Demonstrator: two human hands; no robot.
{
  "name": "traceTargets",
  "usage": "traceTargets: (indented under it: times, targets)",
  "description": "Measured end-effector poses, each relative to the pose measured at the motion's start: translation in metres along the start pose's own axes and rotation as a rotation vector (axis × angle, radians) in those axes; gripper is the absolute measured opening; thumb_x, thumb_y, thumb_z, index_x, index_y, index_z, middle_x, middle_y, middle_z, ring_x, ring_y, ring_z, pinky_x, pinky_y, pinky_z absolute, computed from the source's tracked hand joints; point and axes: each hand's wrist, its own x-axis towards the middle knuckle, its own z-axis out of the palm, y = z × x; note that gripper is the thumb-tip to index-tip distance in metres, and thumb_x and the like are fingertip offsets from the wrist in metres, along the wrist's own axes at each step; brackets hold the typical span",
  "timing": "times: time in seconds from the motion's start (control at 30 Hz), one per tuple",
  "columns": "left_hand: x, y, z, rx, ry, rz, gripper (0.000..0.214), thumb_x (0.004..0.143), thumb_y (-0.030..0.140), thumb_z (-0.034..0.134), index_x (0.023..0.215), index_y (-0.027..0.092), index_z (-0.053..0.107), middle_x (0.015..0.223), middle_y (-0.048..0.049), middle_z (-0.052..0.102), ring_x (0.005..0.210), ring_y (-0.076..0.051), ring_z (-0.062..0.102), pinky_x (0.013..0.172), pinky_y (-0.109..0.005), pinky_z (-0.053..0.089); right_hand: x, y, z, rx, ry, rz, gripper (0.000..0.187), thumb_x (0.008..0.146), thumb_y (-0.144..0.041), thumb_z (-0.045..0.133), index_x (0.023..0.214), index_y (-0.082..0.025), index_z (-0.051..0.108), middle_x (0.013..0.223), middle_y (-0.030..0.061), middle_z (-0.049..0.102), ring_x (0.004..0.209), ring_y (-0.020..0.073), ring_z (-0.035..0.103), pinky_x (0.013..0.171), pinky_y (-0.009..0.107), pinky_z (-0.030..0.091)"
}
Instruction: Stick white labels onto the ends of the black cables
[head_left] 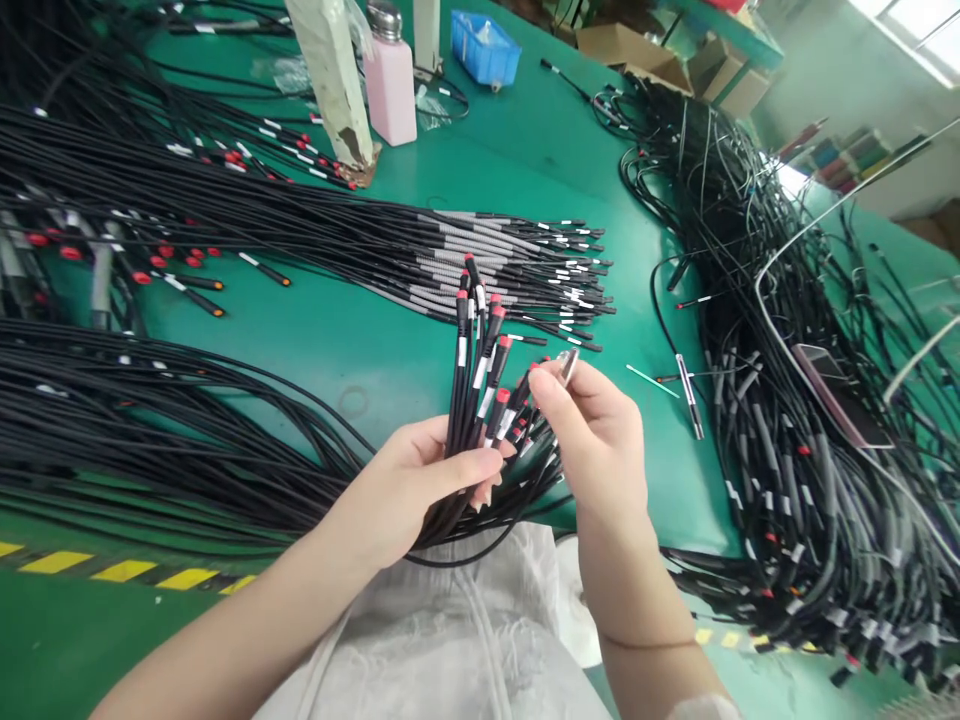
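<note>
My left hand (pixel 439 475) is wrapped round a bundle of black cables (pixel 459 400), thumb across the front. Their upper ends fan upward, with white labels and red caps (pixel 504 344) on the black connectors. Just right of the bundle, my right hand (pixel 600 430) is closed in a pinch on a small shiny metal tool (pixel 571 362), whose exact kind I cannot make out. A red-tipped connector end shows at its thumb tip; whether the thumb touches it is unclear. Below my hands, the cables curve down toward my lap and off to the left.
Sleeved black cables (pixel 480 250) lie across the green table (pixel 525 150). More cables (pixel 187 420) run left. A large cable heap (pixel 795 420) fills the right, with a phone-like object (pixel 840 395) on it. A post (pixel 334 85), pink bottle (pixel 390 85) and blue bin (pixel 486 50) stand behind.
</note>
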Motion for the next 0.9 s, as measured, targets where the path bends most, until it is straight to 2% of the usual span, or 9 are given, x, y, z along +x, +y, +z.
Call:
traceTargets:
  times: [0.1, 0.2, 0.27, 0.4, 0.5, 0.57, 0.63, 0.77, 0.9]
  targets:
    - [0.002, 0.001, 0.002, -0.058, 0.058, -0.001, 0.012, 0.079, 0.028, 0.083, 0.075, 0.017, 0.079, 0.07, -0.0024, 0.074, 0.061, -0.01, 0.062, 0.061, -0.019, 0.048, 0.003, 0.005, 0.003, 0.198, -0.076, 0.076, 0.019, 0.091, -0.038, 0.071, 0.08, -0.023, 0.07, 0.069, -0.0043, 0.057, 0.065, 0.0109, 0.049, 0.061, 0.025, 0.042]
    - [0.004, 0.004, 0.001, -0.141, 0.099, 0.002, 0.011, 0.076, 0.026, 0.085, 0.075, 0.019, 0.078, 0.07, -0.0026, 0.075, 0.053, -0.006, 0.055, 0.052, -0.014, 0.041, 0.0, 0.01, 0.006, 0.301, -0.152, 0.112, 0.017, 0.092, -0.04, 0.07, 0.084, -0.025, 0.073, 0.074, -0.0036, 0.06, 0.068, 0.0108, 0.05, 0.063, 0.024, 0.043]
    - [0.005, 0.006, -0.001, -0.153, 0.067, 0.003, 0.009, 0.074, 0.022, 0.087, 0.076, 0.019, 0.079, 0.067, -0.0028, 0.076, 0.047, -0.003, 0.048, 0.046, -0.012, 0.035, -0.002, 0.011, 0.007, 0.327, -0.171, 0.115, 0.016, 0.093, -0.039, 0.07, 0.086, -0.026, 0.074, 0.073, -0.0041, 0.059, 0.067, 0.0101, 0.049, 0.062, 0.024, 0.042]
    - [0.004, 0.007, -0.003, -0.136, 0.042, -0.021, 0.01, 0.071, 0.018, 0.088, 0.078, 0.021, 0.081, 0.068, -0.0053, 0.078, 0.045, -0.004, 0.05, 0.045, -0.012, 0.035, -0.005, 0.013, 0.009, 0.267, -0.168, 0.075, 0.015, 0.095, -0.037, 0.067, 0.09, -0.026, 0.076, 0.077, -0.0032, 0.065, 0.07, 0.0107, 0.057, 0.066, 0.025, 0.049]
    - [0.005, 0.007, -0.002, -0.147, 0.09, -0.03, 0.013, 0.068, 0.017, 0.09, 0.077, 0.021, 0.081, 0.063, -0.0031, 0.075, 0.045, -0.004, 0.05, 0.044, -0.012, 0.033, -0.008, 0.013, 0.008, 0.157, -0.114, -0.007, 0.021, 0.102, -0.035, 0.057, 0.109, -0.029, 0.075, 0.089, 0.0002, 0.071, 0.083, 0.014, 0.066, 0.074, 0.028, 0.055]
    - [0.005, 0.007, -0.001, -0.149, 0.117, -0.03, 0.015, 0.066, 0.018, 0.091, 0.077, 0.02, 0.081, 0.058, -0.0004, 0.07, 0.045, -0.004, 0.049, 0.043, -0.012, 0.033, -0.013, 0.014, 0.008, 0.161, -0.054, -0.108, 0.03, 0.102, -0.031, 0.057, 0.131, -0.031, 0.064, 0.095, 0.0017, 0.073, 0.087, 0.0164, 0.07, 0.074, 0.031, 0.059]
    - [0.006, 0.008, 0.0, -0.152, 0.132, -0.036, 0.017, 0.064, 0.02, 0.092, 0.076, 0.019, 0.08, 0.055, 0.0011, 0.067, 0.045, -0.005, 0.048, 0.043, -0.013, 0.033, -0.02, 0.015, 0.009, 0.185, 0.019, -0.231, 0.045, 0.099, -0.023, 0.062, 0.142, -0.03, 0.052, 0.104, 0.0039, 0.074, 0.09, 0.0177, 0.073, 0.075, 0.033, 0.064]
    - [0.007, 0.008, 0.0, -0.155, 0.142, -0.046, 0.019, 0.063, 0.021, 0.092, 0.075, 0.018, 0.078, 0.053, 0.0023, 0.063, 0.045, -0.005, 0.047, 0.043, -0.014, 0.032, -0.035, 0.02, 0.013, 0.159, 0.145, -0.457, 0.047, 0.092, -0.005, 0.064, 0.134, -0.023, 0.055, 0.122, 0.0091, 0.072, 0.105, 0.0209, 0.075, 0.091, 0.039, 0.066]
    - [0.006, 0.008, 0.0, -0.14, 0.116, -0.011, 0.017, 0.066, 0.022, 0.091, 0.074, 0.017, 0.077, 0.047, 0.005, 0.056, 0.044, -0.005, 0.044, 0.043, -0.015, 0.032, -0.042, 0.025, 0.017, 0.127, 0.038, -0.519, 0.053, 0.088, 0.004, 0.062, 0.134, -0.02, 0.053, 0.124, 0.0111, 0.072, 0.114, 0.0246, 0.073, 0.099, 0.044, 0.064]
